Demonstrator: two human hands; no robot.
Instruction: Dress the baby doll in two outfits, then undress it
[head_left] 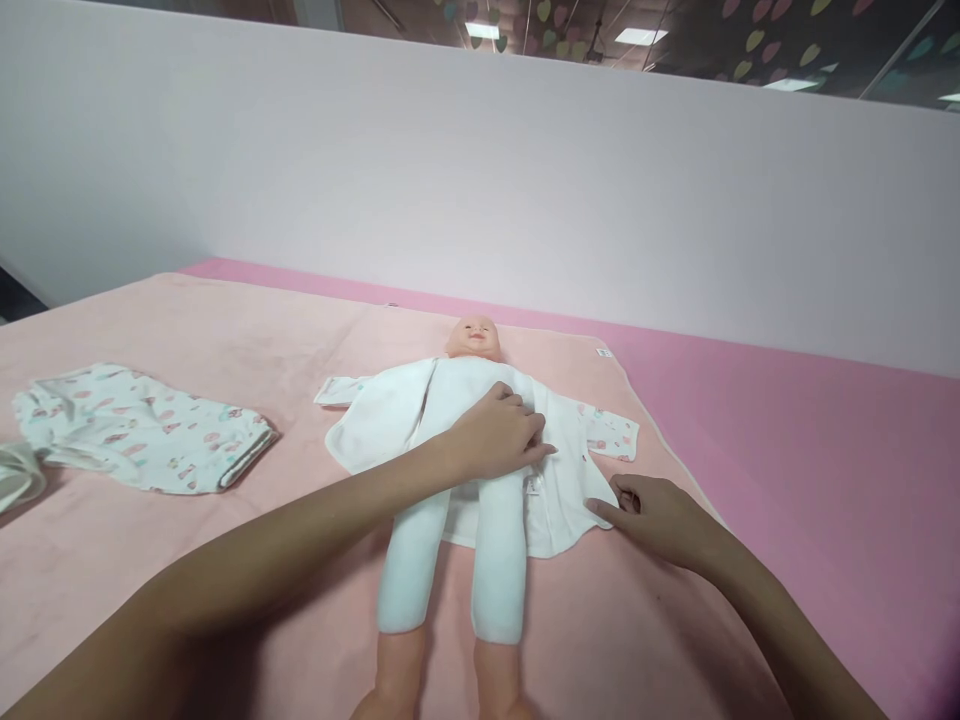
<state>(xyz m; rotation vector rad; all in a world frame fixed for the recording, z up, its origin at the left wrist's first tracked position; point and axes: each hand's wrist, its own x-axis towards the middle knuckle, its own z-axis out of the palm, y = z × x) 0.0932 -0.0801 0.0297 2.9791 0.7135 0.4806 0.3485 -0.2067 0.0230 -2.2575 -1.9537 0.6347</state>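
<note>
A baby doll (475,340) lies on its back, its head away from me and its legs toward me. Under it a white baby shirt (559,520) is spread, with printed sleeves stretched out to both sides; one front panel lies over the doll's left-of-picture side. My left hand (501,430) rests on the doll's torso with curled fingers; what they hold, if anything, is hidden beneath. At the lower right corner of the shirt, my right hand (651,510) pinches the cloth edge between thumb and fingers.
Folded printed baby clothing (150,425) lies on the left, with a pale cloth band (21,475) beside it. A peach blanket (300,560) covers the pink mat (810,450). Behind stands a white wall panel (480,180).
</note>
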